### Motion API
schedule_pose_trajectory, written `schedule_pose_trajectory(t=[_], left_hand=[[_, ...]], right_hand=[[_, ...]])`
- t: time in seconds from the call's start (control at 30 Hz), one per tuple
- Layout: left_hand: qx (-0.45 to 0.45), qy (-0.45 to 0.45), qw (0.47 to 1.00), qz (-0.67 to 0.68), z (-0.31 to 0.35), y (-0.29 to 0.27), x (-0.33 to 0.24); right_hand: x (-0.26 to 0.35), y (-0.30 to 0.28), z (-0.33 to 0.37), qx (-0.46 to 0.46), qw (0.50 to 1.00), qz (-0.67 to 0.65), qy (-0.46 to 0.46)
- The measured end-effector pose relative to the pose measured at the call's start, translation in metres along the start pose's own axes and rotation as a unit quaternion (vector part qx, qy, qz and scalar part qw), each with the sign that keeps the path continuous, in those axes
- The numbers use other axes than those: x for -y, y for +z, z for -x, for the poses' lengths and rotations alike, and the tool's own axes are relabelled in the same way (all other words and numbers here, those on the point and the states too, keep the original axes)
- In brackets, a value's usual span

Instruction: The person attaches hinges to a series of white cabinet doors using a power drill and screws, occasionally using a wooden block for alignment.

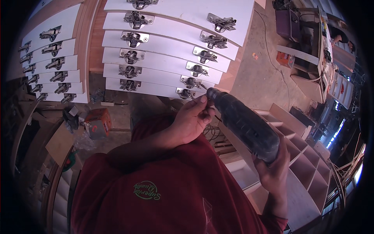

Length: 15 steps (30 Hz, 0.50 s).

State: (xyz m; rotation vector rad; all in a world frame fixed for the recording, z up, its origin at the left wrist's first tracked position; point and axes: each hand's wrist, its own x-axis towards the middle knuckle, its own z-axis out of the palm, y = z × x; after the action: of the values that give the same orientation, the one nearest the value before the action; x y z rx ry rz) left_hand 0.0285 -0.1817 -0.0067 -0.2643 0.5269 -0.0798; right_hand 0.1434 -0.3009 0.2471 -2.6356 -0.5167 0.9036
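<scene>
A dark power drill slants across the middle right, its chuck toward the white panels. My right hand is wrapped around its rear grip. Close beside the chuck, my left hand has its fingers curled together; what they pinch, if anything, is too small to tell. The drill's tip is near a metal cabinet hinge at the right end of the lower panels. Several overlapping white panels carry such hinges at both ends, and the nearest-row hinge lies just beyond my left fingers.
Another stack of white panels with hinges stands at the left. An orange box sits on the floor below it. A wooden cabinet frame with compartments is at the right. A cable runs across the floor; a person is far right.
</scene>
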Motion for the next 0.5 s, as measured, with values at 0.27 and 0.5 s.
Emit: schedule_pose_trajectory(t=[0.27,0.5], left_hand=[[-0.048,-0.015,0.998,-0.045,0.007,0.022,-0.006],[-0.047,-0.115,0.959,-0.256,0.040,0.000,-0.034]], right_hand=[[0.003,0.010,0.008,0.004,0.990,-0.073,0.120],[0.018,0.013,0.007,0.013,0.997,0.011,0.069]])
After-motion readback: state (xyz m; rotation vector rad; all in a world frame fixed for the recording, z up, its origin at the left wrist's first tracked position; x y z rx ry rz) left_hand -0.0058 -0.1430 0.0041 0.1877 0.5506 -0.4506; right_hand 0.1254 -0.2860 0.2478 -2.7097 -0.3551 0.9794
